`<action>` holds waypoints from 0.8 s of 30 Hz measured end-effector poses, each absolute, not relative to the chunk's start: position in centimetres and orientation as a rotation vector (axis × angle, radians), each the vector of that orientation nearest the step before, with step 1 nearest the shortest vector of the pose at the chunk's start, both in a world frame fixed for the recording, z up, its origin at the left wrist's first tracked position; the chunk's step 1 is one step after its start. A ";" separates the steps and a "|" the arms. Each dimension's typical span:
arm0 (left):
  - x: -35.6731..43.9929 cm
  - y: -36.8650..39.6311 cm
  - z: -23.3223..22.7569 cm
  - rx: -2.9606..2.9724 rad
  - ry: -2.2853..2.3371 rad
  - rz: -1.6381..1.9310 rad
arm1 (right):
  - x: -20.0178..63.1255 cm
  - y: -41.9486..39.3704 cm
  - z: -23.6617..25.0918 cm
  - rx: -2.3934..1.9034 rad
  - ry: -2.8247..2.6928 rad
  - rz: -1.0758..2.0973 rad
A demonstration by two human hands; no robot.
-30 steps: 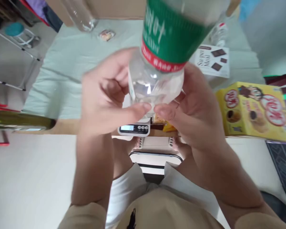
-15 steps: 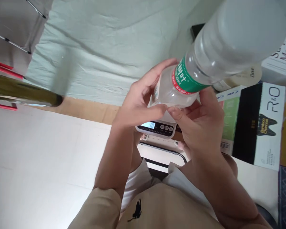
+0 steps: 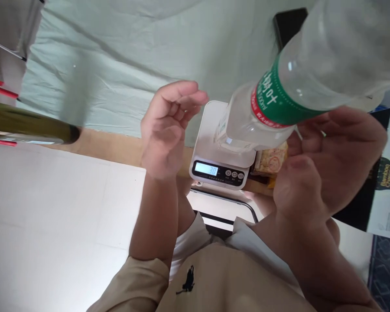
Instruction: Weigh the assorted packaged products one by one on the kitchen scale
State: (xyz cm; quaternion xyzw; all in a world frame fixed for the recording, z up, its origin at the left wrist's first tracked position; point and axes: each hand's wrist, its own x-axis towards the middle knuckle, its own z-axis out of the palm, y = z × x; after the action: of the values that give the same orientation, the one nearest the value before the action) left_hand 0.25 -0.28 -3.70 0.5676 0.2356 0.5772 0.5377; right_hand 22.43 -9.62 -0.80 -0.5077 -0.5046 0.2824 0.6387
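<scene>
Neither of the person's bare hands is gripping anything: the left hand (image 3: 165, 130) stands apart from everything near it, empty, its fingers loosely curled above the pale green cloth (image 3: 133, 65), while the right hand (image 3: 331, 160) is spread, palm turned toward a clear plastic bottle with a green and red label (image 3: 276, 104). Whether the right fingertips brush the side of that bottle cannot be told, but they are not wrapped around it. The bottle has its base on the platform of a white electronic kitchen scale with a black control strip (image 3: 208, 130), near the front edge of the table, and its upper part looms large toward the camera. On the lit display (image 3: 206, 169) the figure appears to be 30. Judged from this, the setting-down looks complete, since the bottle seems to stand without support between two loosened hands; what seems left of it is only for the right hand to be well clear. Just right of the scale lies a small yellowish printed food packet (image 3: 270, 160), partly hidden, and beyond the right hand is a black and white printed box (image 3: 386, 208). A flat black object (image 3: 290, 26) rests on the cloth farther back.
</scene>
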 end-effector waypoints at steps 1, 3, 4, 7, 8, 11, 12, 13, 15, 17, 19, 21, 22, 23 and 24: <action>0.4 -0.4 -3.6 1.338 0.587 1.403 | 22.3 -9.7 -0.6 -1.185 -1.119 0.651; 1.2 -0.5 -3.4 1.322 0.622 1.511 | 22.1 -9.8 -0.3 -1.238 -1.081 0.662; 1.8 -0.5 -3.4 1.310 0.636 1.586 | 21.9 -9.9 -0.3 -1.243 -1.066 0.665; 3.0 -0.5 -3.6 1.305 0.669 1.747 | 21.7 -9.9 -0.3 -1.214 -1.027 0.662; 3.2 -0.5 -3.7 1.314 0.671 1.757 | 21.8 -9.9 -0.4 -1.216 -1.018 0.662; 3.1 -0.4 -4.1 1.392 0.623 1.696 | 22.2 -9.9 -1.0 -1.218 -1.040 0.670; 3.0 -0.3 -4.1 1.408 0.613 1.682 | 22.3 -9.9 -1.2 -1.212 -1.050 0.673; 2.9 -0.3 -4.2 1.423 0.599 1.667 | 22.5 -9.9 -1.5 -1.203 -1.055 0.671; 2.8 -0.4 -4.1 1.419 0.584 1.662 | 22.8 -10.0 -2.0 -1.196 -1.066 0.668; 2.7 -0.6 -3.9 1.403 0.587 1.640 | 23.0 -10.1 -2.3 -1.208 -1.076 0.672; 2.5 -0.9 -3.7 1.389 0.577 1.599 | 23.2 -10.1 -2.6 -1.213 -1.082 0.678; 2.2 -1.0 -3.7 1.372 0.593 1.544 | 23.2 -10.1 -2.7 -1.209 -1.074 0.688; 2.1 -1.0 -3.8 1.351 0.622 1.538 | 23.2 -10.0 -2.7 -1.196 -1.064 0.681; 2.0 -1.0 -3.8 1.328 0.665 1.542 | 23.1 -10.0 -2.7 -1.183 -1.052 0.675; 2.0 -1.0 -3.8 1.313 0.700 1.559 | 23.1 -9.9 -2.7 -1.170 -1.041 0.673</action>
State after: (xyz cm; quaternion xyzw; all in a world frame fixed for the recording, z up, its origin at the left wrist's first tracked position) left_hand 1.97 -1.03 -3.83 0.5366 0.2862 0.6372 0.4734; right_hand 23.10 -9.87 -2.65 -0.5166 -0.4599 0.2970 0.6584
